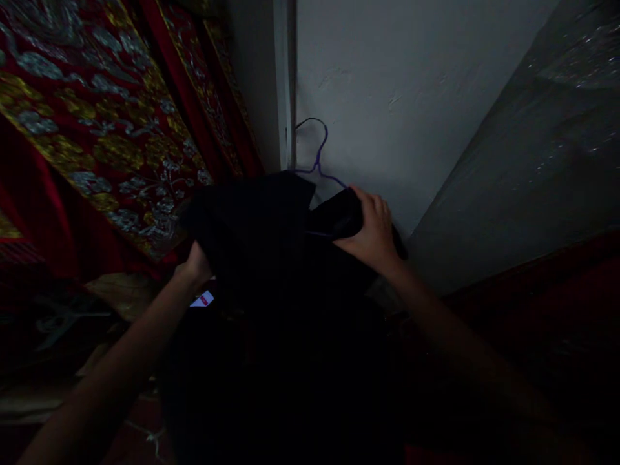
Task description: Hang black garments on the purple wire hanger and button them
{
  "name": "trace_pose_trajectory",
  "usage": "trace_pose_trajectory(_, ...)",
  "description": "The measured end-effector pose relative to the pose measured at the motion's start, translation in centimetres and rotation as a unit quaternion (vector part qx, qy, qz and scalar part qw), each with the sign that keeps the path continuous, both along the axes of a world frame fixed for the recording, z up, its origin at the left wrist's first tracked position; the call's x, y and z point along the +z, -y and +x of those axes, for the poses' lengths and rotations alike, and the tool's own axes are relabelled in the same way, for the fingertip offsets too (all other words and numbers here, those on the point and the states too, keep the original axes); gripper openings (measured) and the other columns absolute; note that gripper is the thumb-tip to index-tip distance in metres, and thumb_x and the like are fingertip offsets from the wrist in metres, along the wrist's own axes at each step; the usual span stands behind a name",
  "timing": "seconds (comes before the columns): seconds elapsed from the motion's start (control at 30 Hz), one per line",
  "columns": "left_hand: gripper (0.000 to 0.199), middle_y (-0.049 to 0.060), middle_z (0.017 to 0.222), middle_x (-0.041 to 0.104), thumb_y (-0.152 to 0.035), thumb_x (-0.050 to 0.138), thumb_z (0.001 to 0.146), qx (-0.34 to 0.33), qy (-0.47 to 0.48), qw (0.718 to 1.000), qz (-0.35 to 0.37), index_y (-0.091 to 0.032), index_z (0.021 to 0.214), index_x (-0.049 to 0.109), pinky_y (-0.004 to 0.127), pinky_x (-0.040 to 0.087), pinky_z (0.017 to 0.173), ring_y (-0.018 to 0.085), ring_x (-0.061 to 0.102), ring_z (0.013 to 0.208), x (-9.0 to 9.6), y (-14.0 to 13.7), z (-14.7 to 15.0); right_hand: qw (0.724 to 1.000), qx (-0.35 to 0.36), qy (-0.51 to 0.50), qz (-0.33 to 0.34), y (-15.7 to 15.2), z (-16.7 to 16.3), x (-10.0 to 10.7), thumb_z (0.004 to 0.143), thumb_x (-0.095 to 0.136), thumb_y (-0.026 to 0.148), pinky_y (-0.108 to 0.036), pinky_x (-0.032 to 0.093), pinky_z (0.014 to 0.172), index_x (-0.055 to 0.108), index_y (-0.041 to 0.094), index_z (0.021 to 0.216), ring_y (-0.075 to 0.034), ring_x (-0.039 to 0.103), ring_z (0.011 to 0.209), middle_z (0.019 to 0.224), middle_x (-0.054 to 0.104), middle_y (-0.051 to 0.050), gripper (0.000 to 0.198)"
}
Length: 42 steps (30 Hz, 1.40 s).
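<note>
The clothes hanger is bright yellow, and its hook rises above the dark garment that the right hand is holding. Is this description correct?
Not entirely: the colour is wrong. The head view shows that the clothes hanger is purple, not bright yellow. Its hook does rise above the dark garment that the right hand is holding.

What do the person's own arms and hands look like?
The left forearm and right forearm are bare, with no sleeve, watch or bracelet visible. The right hand shows no glove or ring; the left hand is ungloved where visible, its fingers mostly hidden. Dim light obscures detail.
</note>
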<state>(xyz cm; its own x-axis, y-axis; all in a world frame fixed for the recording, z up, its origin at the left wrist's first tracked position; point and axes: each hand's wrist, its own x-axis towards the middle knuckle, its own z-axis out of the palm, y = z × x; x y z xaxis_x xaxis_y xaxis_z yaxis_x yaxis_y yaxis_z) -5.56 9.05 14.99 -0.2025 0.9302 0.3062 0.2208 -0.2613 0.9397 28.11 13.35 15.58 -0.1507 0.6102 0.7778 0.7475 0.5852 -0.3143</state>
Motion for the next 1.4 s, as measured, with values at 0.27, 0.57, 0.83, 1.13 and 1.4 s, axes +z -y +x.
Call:
trace_pose_trajectory(0.27, 0.055, 0.011, 0.124, 0.074, -0.047, 0.09, 0.065, 0.008, 0.123, 0.989, -0.082, -0.022, 0.111, 0.073, 0.039, 0.054, 0.102, 0.033, 0.066, 0.121, -6.2, 2.2, 1.3, 0.999, 0.021, 0.045, 0.022, -3.0, -2.3, 5.4, 0.062, 0.088, 0.037, -0.067, 0.035, 0.109, 0.042, 0.022, 0.151, -0.045, 0.044, 0.132, 0.14, 0.049, -0.016, 0.102)
trace_pose_trajectory(0.57, 0.031, 0.005, 0.107, 0.077, -0.033, 0.083, 0.071, 0.169, 0.276, 0.936, -0.137, -0.023, 0.098, 0.069, 0.035, 0.058, 0.093, 0.027, 0.072, 0.106, -11.1, 6.1, 4.6, 0.994, 0.1, -0.029, -0.016, 4.6, -2.5, 0.6, 0.07, 0.079, 0.036, -0.061, 0.031, 0.117, 0.045, 0.028, 0.149, -0.039, 0.037, 0.145, 0.154, 0.045, -0.012, 0.086)
trace_pose_trajectory(0.83, 0.028, 0.002, 0.101, 0.078, -0.027, 0.082, 0.069, 0.196, 0.349, 0.901, -0.166, -0.027, 0.094, 0.07, 0.035, 0.058, 0.091, 0.025, 0.073, 0.102, -12.0, 9.2, 7.4, 0.793, 0.152, -0.377, -0.453, 8.3, -9.8, -15.2, 0.084, 0.049, 0.078, -0.032, 0.048, 0.063, 0.065, 0.018, 0.074, -0.018, 0.061, 0.062, 0.068, 0.067, -0.007, 0.063)
trace_pose_trajectory(1.13, 0.02, 0.003, 0.083, 0.075, -0.032, 0.073, 0.064, 0.154, 0.293, 0.922, -0.2, -0.027, 0.08, 0.064, 0.038, 0.06, 0.077, 0.029, 0.074, 0.091, -11.6, 11.1, 6.7, 0.801, 0.192, -0.385, -0.418, 7.7, -13.1, -15.0, 0.089, 0.054, 0.049, -0.027, 0.04, 0.059, 0.057, 0.022, 0.078, -0.014, 0.052, 0.062, 0.067, 0.057, 0.001, 0.029)
trace_pose_trajectory(1.4, 0.021, -0.002, 0.059, 0.062, -0.03, 0.071, 0.052, 0.117, 0.347, 0.898, -0.245, -0.025, 0.067, 0.057, 0.038, 0.061, 0.072, 0.027, 0.073, 0.077, -10.1, 11.9, 7.5, 0.804, 0.208, -0.376, -0.411, 9.4, -13.0, -14.1, 0.085, 0.054, 0.035, -0.029, 0.044, 0.066, 0.056, 0.022, 0.077, -0.017, 0.057, 0.07, 0.072, 0.059, 0.0, 0.016)
